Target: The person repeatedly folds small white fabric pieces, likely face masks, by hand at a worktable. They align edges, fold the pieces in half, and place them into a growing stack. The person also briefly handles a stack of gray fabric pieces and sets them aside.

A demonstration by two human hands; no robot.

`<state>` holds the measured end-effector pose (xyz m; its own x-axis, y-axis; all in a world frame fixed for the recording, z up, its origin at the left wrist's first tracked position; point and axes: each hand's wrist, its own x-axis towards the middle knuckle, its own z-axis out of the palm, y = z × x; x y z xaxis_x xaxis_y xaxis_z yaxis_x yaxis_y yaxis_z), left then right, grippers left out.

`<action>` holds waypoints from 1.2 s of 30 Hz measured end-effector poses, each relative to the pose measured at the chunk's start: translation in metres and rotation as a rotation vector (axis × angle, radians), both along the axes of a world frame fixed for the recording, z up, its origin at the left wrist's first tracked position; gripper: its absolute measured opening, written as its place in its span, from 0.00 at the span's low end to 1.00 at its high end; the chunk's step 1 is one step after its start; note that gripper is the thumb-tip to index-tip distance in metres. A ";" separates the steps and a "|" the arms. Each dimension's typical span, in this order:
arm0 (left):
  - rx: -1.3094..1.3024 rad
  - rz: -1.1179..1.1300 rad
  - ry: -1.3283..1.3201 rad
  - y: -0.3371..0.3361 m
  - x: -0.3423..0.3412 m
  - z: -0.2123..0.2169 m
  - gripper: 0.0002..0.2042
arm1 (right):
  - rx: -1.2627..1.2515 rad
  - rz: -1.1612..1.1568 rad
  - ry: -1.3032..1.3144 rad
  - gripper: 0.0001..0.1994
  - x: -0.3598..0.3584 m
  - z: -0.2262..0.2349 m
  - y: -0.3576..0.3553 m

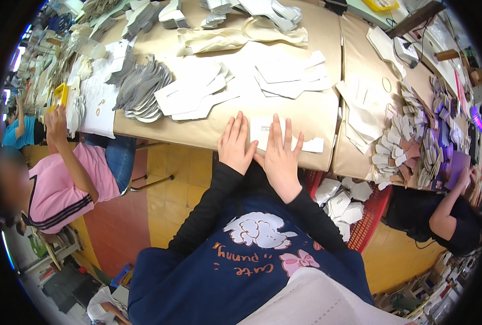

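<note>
A white cut-out piece (312, 145) with a small printed mark lies flat near the table's front edge. My right hand (280, 157) rests on it, fingers stretched out and partly covering it. My left hand (235, 145) lies flat beside its left end, fingers extended; the thumbs of both hands come close together. Just beyond my hands are two loose groups of overlapping white cut pieces, one at the left (197, 100) and one at the right (292, 76). Neither hand grips anything.
Grey stacked pieces (143, 89) stand left on the brown-covered table (316, 111). Cream material (243, 38) lies farther back. A red basket (368, 216) of white pieces is below the right edge. Co-workers sit left, in a pink shirt (73, 181), and right, in black (441, 219).
</note>
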<state>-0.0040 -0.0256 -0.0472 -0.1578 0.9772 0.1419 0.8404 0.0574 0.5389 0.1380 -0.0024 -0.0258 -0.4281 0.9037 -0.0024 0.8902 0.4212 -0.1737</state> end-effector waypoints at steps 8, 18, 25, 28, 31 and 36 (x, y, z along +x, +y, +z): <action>-0.045 0.128 -0.697 -0.002 -0.001 0.012 0.15 | 0.028 0.501 0.789 0.17 0.055 0.006 -0.035; 0.642 0.618 0.038 0.025 -0.096 0.039 0.22 | -0.330 0.313 0.577 0.11 0.079 -0.051 -0.057; -0.218 -0.367 -0.770 -0.059 -0.012 -0.009 0.08 | -0.565 -0.073 0.136 0.20 0.026 -0.123 -0.029; -0.526 -0.513 -0.759 -0.075 0.041 -0.039 0.14 | -0.466 -0.309 0.281 0.19 0.022 -0.133 -0.031; -0.554 -0.440 -0.458 -0.061 0.070 -0.052 0.15 | -0.415 -0.295 0.327 0.16 0.026 -0.134 -0.033; -0.497 -0.676 -0.195 -0.049 0.095 -0.041 0.14 | -0.369 -0.101 0.472 0.14 0.036 -0.127 -0.038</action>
<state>0.0913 -0.0749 -0.0879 0.5033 0.8118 -0.2961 0.6740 -0.1544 0.7224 0.1742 -0.0401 -0.1530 -0.3716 0.9155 -0.1542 0.7139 0.1756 -0.6779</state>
